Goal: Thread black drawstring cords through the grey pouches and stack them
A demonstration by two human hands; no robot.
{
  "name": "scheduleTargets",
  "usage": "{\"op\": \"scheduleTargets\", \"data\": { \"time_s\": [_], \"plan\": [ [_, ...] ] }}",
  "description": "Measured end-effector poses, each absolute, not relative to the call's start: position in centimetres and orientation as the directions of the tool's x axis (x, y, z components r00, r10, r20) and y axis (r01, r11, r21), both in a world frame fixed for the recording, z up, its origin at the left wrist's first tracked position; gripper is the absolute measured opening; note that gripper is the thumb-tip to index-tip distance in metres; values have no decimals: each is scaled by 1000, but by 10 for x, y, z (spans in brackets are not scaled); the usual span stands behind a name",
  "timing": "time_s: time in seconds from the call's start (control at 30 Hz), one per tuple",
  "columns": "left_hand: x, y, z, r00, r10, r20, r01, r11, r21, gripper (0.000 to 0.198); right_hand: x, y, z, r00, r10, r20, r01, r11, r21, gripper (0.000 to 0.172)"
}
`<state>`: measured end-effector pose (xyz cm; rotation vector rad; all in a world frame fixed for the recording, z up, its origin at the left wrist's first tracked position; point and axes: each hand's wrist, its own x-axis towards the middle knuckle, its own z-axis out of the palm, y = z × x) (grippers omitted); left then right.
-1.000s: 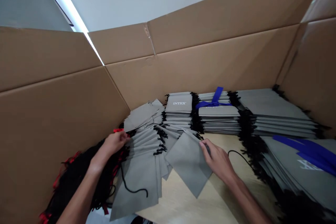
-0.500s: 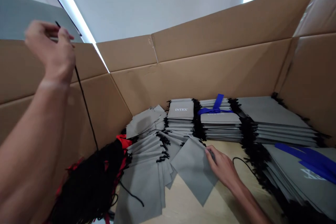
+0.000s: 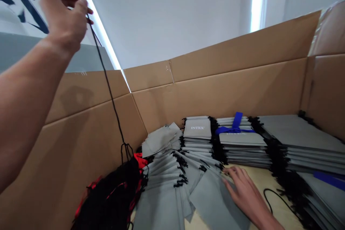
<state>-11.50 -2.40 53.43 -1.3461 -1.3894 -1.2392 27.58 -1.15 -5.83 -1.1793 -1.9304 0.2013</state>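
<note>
My left hand is raised high at the upper left, its fingers pinched on a thin black cord. The cord runs taut down to a heap of black and red cords against the left wall of the box. My right hand lies flat, fingers spread, on a loose grey fabric pouch at the bottom of the view. To the left of that pouch, several grey pouches are fanned out, with black drawstring ends showing.
Tall cardboard walls close in the work surface on three sides. Neat stacks of grey pouches stand at the back, one marked INTEX, one tied with a blue ribbon. More stacks fill the right. A loose black cord lies near my right hand.
My left hand went from the cord heap up to the upper left, drawing one black cord out taut. The view tilted upward. My right hand stayed on the grey pouch.
</note>
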Motion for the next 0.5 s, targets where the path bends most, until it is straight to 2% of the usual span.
{"op": "scheduleTargets", "data": {
  "time_s": [0.1,0.2,0.23,0.3,0.33,0.37,0.43,0.5],
  "plan": [
    [-109,-30,533,-89,194,977,977,-175,124,61,223,-21,2,-260,771,581,530,617,-581,28],
    [-107,-35,533,-115,200,973,973,-176,151,60,140,-30,83,-377,730,570,389,683,-618,38],
    [-108,-36,533,-119,202,972,973,-173,155,60,109,-33,109,-413,724,552,343,686,-642,53],
    [-109,-38,534,-136,215,967,969,-173,175,61,47,-38,149,-495,712,498,268,670,-692,94],
    [-110,-39,535,-147,229,962,966,-176,189,62,16,-41,162,-550,692,468,239,667,-705,100],
    [-111,-40,536,-155,240,958,963,-180,201,64,-14,-45,170,-611,665,430,228,668,-708,91],
    [-110,-43,537,-157,228,961,964,-175,199,62,-68,-57,170,-690,633,352,249,664,-705,56],
    [-111,-46,540,-151,164,975,975,-137,175,59,-114,-71,156,-723,619,309,284,673,-683,47]
  ]
}}
